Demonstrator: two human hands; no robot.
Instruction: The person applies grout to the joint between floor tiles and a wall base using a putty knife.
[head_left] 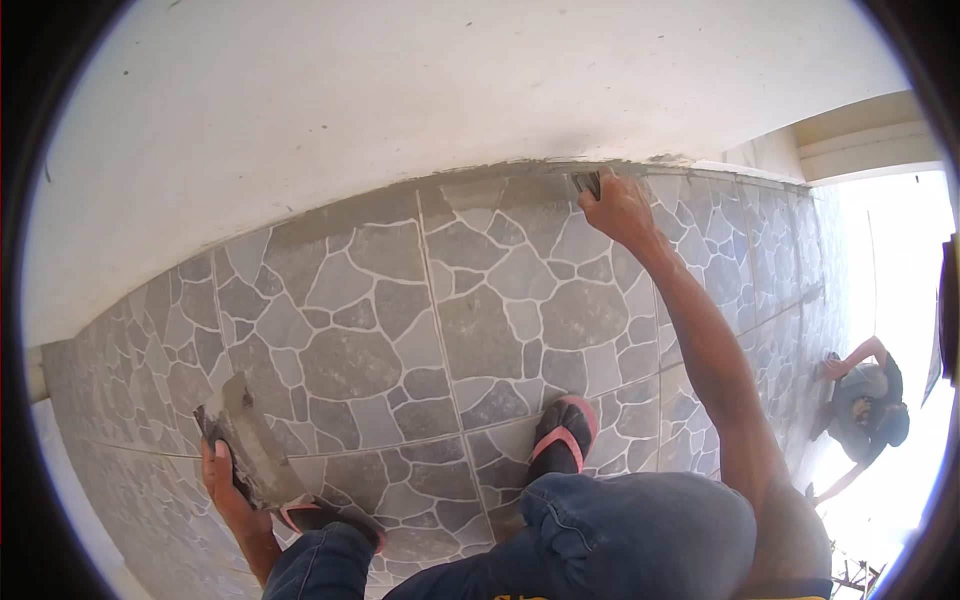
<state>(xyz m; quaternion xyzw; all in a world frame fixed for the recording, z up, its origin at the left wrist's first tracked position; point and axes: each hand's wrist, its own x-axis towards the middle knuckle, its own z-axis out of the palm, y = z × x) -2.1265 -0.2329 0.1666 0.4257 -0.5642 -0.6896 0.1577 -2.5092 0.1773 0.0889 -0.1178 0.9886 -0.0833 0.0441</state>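
My left hand grips a flat rectangular trowel by its edge side, low over the tiled floor; its face is smeared with grey cement. My right hand reaches far forward, closed around a small flat scraper-like tool, mostly hidden by the fingers. That tool touches the floor edge where the tiles meet the white wall. A band of grey cement runs along this joint, smeared over the tile border on the left of my right hand.
Stone-patterned floor tiles spread beneath me. My feet, in pink-strapped flip-flops, stand on them. Another person crouches at the far right, one hand on the floor. A wall ledge juts out at the upper right.
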